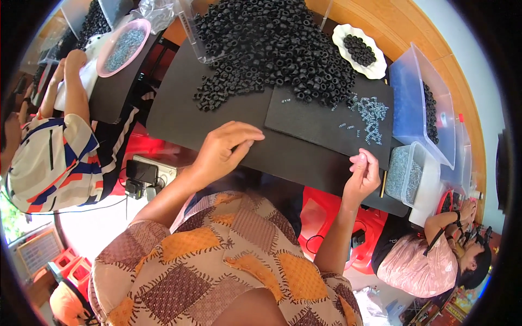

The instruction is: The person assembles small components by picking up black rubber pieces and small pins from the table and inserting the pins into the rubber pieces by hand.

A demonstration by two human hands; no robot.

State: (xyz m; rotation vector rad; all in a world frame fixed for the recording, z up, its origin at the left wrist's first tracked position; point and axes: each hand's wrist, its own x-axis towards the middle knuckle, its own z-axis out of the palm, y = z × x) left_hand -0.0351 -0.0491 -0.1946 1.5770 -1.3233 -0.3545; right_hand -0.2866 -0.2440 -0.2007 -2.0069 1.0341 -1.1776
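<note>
Your left hand (224,148) and right hand (362,176) curl fingers toward thumbs; I cannot tell whether either pinches anything. Coil springs (373,115) lie scattered on the black board (307,120), beside heaped hollow black plastic parts (272,49).

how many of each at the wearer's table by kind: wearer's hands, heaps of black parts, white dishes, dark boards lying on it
Left hand plus right hand: 2
Heap of black parts: 1
White dish: 1
Dark board: 1
Total: 5
</note>
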